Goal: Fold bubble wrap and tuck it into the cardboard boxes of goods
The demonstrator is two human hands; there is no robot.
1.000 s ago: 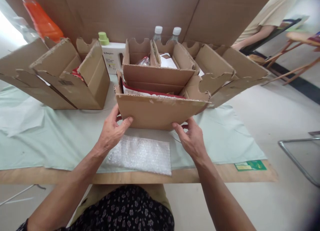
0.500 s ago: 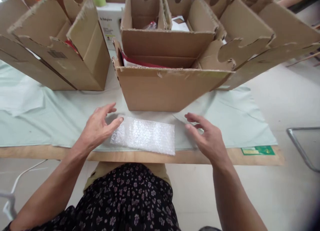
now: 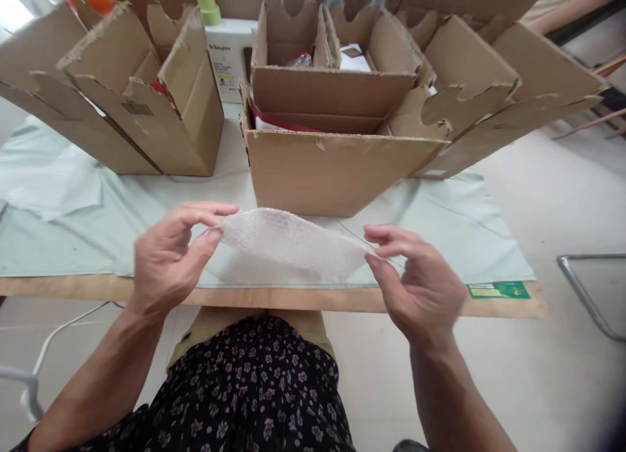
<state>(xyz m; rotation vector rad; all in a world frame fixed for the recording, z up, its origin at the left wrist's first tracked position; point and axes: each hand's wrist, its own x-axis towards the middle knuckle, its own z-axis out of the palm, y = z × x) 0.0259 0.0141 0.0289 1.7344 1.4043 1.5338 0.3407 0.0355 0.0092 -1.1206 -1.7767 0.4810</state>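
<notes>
A sheet of bubble wrap (image 3: 288, 243) hangs just above the table's front edge, held at both ends. My left hand (image 3: 169, 256) pinches its left end between thumb and fingers. My right hand (image 3: 418, 282) pinches its right end. Directly behind the sheet stands an open cardboard box (image 3: 337, 171) with a red and white item inside it (image 3: 274, 120).
A pale green cloth (image 3: 112, 210) covers the wooden table (image 3: 293, 300). Another open box (image 3: 147, 100) stands at the left, more boxes (image 3: 469, 93) at the right and back. A white bottle with a green cap (image 3: 222, 41) stands behind. A green card (image 3: 499, 289) lies at the right edge.
My hands left the front of the box, dropped to the bubble wrap lying on the table, and have lifted it by its two ends.
</notes>
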